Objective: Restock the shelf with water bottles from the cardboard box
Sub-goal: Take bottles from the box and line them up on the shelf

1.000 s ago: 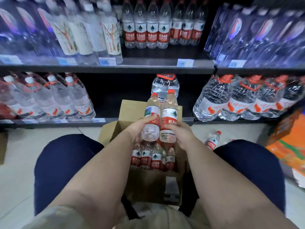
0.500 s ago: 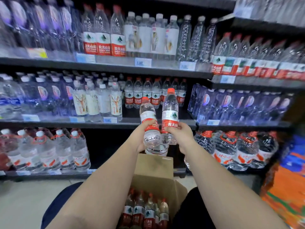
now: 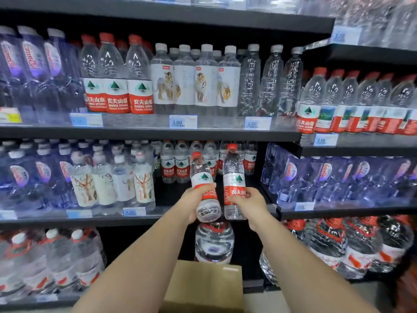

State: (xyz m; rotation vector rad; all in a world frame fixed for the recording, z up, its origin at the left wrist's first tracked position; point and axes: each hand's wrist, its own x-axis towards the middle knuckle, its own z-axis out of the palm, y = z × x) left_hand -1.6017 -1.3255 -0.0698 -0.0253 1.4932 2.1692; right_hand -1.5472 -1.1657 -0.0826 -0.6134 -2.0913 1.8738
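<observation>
Holding two red-capped bottles up at the middle shelf (image 3: 158,219), you've got one in each fist. Your left hand (image 3: 195,203) is clamped round the left bottle (image 3: 204,188), which tilts with its cap leaning left. Your right hand (image 3: 249,201) is wrapped round the right bottle (image 3: 233,184), upright, just beside it. Matching small bottles (image 3: 174,164) stand at the back of that shelf. The cardboard box (image 3: 203,288) sits below, between your forearms.
</observation>
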